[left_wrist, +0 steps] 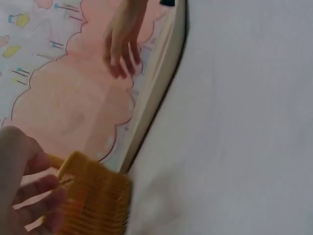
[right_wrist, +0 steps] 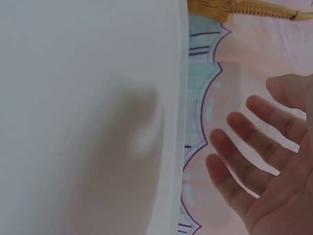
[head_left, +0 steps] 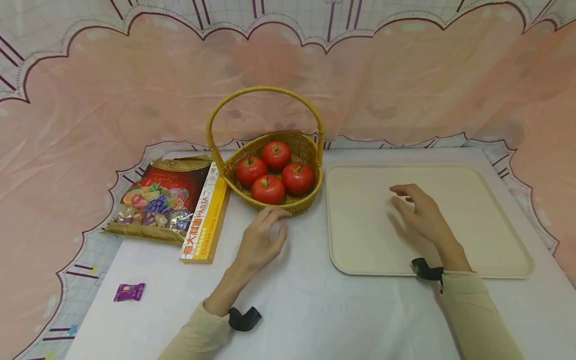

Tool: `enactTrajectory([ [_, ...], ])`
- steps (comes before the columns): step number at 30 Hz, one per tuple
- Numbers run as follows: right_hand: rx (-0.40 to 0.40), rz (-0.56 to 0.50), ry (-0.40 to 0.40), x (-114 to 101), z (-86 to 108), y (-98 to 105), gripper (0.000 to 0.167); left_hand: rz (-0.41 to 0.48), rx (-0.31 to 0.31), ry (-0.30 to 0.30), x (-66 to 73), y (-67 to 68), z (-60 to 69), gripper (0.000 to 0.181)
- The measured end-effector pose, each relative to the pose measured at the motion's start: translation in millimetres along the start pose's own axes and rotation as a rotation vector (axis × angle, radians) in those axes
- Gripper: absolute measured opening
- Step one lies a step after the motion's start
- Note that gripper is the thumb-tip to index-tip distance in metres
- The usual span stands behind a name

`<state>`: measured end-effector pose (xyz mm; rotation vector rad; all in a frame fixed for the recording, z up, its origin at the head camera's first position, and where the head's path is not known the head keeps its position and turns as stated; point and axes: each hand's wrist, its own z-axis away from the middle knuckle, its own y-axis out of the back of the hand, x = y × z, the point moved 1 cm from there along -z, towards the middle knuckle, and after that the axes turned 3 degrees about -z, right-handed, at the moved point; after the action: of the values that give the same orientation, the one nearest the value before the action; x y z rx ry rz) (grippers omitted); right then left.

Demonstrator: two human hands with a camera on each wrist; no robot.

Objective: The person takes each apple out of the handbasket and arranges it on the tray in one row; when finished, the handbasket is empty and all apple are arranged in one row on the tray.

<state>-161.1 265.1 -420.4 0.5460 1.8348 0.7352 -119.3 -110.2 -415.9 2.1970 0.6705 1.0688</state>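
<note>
My left hand (head_left: 260,240) is just in front of a yellow woven basket (head_left: 302,205), its fingers loosely bent and holding nothing. Whether the fingertips touch the basket rim is hard to tell. Several red apples (head_left: 268,190) lie inside the basket, under its tall arched handle. In the left wrist view, the basket (left_wrist: 100,200) appears beside the loosely spread left fingers. My right hand (head_left: 422,214) hovers over a cream tray (head_left: 360,235) and casts a shadow on it. From the right wrist, that hand's fingers (right_wrist: 244,171) look spread and relaxed, with nothing in them.
Left of the basket lie a red and gold bag of fruit candy (head_left: 157,195) and a yellow and white pasta box (head_left: 204,225) along its right edge. One purple wrapped candy (head_left: 129,292) lies at the table's near left. A patterned pink cloth (head_left: 382,100) hangs behind.
</note>
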Motion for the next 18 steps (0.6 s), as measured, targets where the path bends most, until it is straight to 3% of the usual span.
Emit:
enactTrajectory([
  [9, -0.049, -0.044, 0.102, -15, -11.9, -10, 0.028, 0.071, -0.145, -0.043, 5.4, -46.8, 5.7, 0.019],
  [14, -0.067, -0.02, 0.182, -30, -24.7, -13, 0.028, 0.073, -0.259, -0.055, 10.9, -63.8, 7.7, 0.023],
  [18, -0.088, -0.024, 0.255, -43, -39.9, -15, 0.027, 0.076, -0.333, -0.107, 17.9, -73.2, 4.6, 0.026],
])
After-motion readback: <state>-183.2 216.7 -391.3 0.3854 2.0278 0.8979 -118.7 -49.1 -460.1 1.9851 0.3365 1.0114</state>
